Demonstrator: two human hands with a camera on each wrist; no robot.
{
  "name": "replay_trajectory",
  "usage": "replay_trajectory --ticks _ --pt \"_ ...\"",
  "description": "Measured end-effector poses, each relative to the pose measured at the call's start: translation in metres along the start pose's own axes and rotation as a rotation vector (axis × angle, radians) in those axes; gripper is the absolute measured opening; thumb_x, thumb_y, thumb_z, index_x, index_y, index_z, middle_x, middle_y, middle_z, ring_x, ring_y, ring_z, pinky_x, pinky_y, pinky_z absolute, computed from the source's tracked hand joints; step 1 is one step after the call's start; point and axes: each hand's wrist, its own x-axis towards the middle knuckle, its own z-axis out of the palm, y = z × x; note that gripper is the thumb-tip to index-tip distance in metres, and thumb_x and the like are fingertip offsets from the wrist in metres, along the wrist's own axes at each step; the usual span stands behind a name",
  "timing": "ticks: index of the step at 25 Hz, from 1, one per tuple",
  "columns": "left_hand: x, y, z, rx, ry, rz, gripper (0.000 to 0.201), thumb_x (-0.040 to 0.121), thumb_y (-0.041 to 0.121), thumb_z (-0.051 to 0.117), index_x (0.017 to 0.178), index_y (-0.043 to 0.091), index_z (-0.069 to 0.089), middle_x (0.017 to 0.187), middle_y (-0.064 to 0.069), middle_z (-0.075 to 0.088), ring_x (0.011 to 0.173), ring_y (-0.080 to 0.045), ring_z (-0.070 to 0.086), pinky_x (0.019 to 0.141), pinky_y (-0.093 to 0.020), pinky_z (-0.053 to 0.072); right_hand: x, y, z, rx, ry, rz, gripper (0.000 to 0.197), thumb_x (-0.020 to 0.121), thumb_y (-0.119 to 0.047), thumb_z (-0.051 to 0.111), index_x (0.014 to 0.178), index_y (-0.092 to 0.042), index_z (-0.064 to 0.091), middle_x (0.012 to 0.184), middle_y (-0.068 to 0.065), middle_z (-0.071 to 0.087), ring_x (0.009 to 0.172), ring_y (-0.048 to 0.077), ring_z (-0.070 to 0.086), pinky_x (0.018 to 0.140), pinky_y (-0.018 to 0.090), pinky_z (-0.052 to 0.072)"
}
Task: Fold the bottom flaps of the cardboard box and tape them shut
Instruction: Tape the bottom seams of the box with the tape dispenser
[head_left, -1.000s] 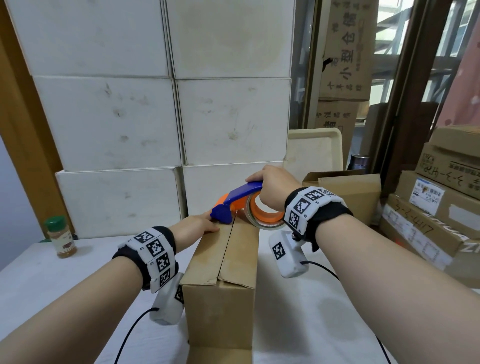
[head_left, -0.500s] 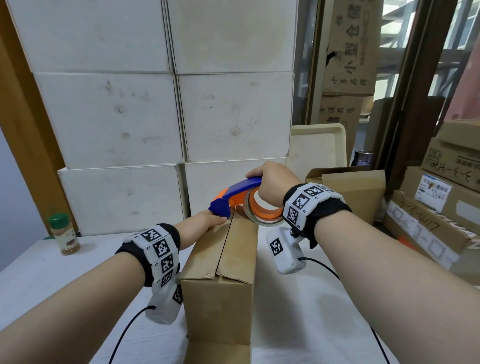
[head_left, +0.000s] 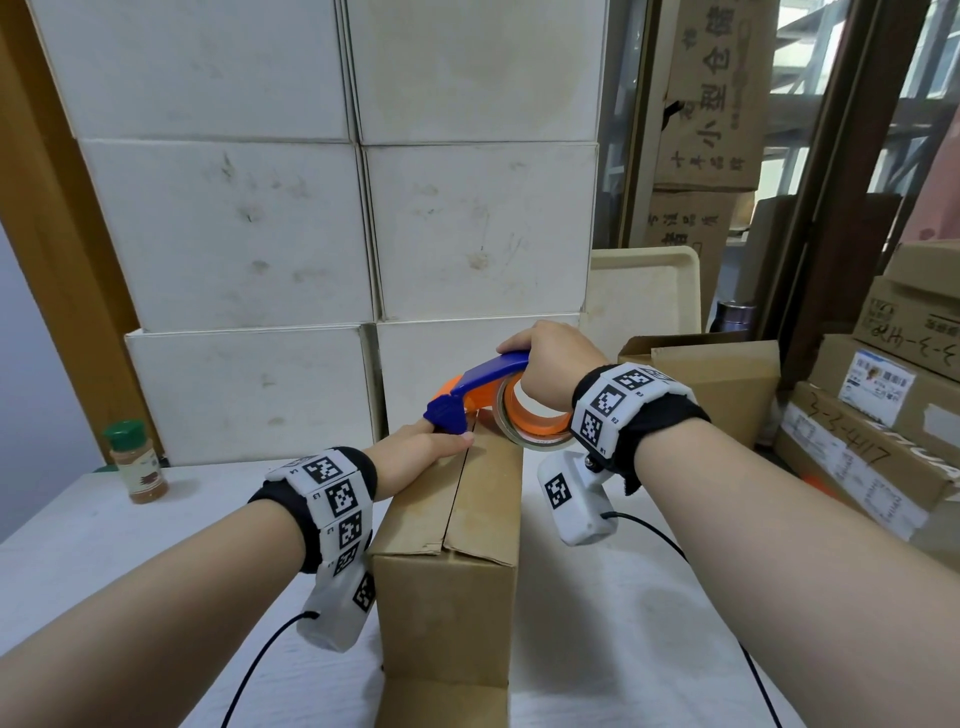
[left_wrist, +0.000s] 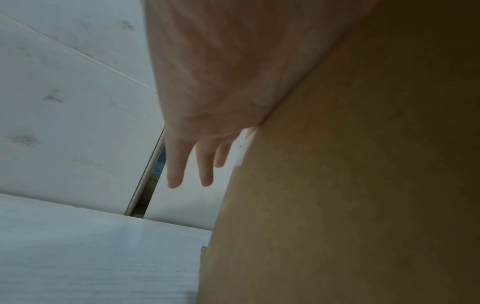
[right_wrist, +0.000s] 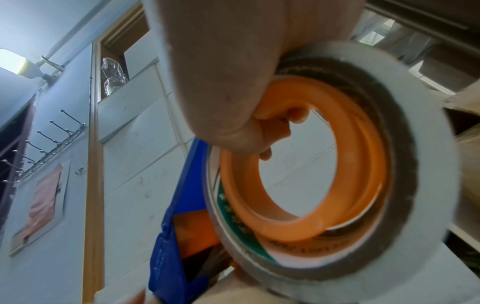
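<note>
A brown cardboard box (head_left: 447, 587) stands on the white table, its folded flaps on top with a seam running away from me. My left hand (head_left: 421, 449) presses flat on the far end of the left flap, its fingers (left_wrist: 176, 164) straight beside the box wall (left_wrist: 350, 185). My right hand (head_left: 550, 364) grips a blue and orange tape dispenser (head_left: 483, 395) holding a tape roll (right_wrist: 350, 164). The dispenser's blue nose sits at the box's far end, by my left thumb.
Stacked white boxes (head_left: 363, 234) form a wall right behind the box. A spice jar (head_left: 136, 462) stands at the left on the table (head_left: 104, 545). More brown cartons (head_left: 883, 415) pile up at the right. A cream tray (head_left: 644, 291) leans behind.
The dispenser's blue nose has dipped slightly down toward the box's far edge, closer to my left thumb. Both hands otherwise stay in place.
</note>
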Motion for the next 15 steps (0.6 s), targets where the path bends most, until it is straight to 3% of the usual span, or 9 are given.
replay_trajectory --ticks 6,11,15 --pt "-0.0022 -0.0003 -0.0003 0.055 0.0 -0.012 0.042 0.089 0.044 0.055 0.124 0.023 0.045 0.117 -0.006 0.061 0.107 -0.022 0.06 0.101 -0.04 0.046 -0.0006 -0.0004 0.0002 0.013 -0.005 0.005 0.053 0.085 0.001 0.049 0.129 -0.027 0.058 0.127 -0.001 0.058 0.114 0.019 0.052 0.091 0.029 0.044" --pt "-0.0017 -0.0006 -0.0028 0.14 0.016 -0.013 0.069 0.07 0.063 0.056 0.13 0.031 0.042 0.116 0.001 0.063 0.105 -0.018 0.063 0.1 -0.04 0.047 0.0011 -0.0006 0.0006 0.02 -0.006 0.007 0.053 0.083 -0.001 0.05 0.128 -0.027 0.059 0.126 -0.001 0.059 0.112 0.018 0.054 0.09 0.029 0.046" --pt "-0.0016 0.0014 -0.0028 0.171 0.012 -0.036 0.078 0.066 0.064 0.058 0.134 0.031 0.037 0.119 0.002 0.061 0.106 -0.017 0.061 0.1 -0.037 0.047 0.0004 -0.0002 0.0002 0.026 -0.006 0.009 0.052 0.083 -0.001 0.05 0.128 -0.027 0.059 0.127 -0.001 0.058 0.112 0.018 0.054 0.091 0.029 0.046"
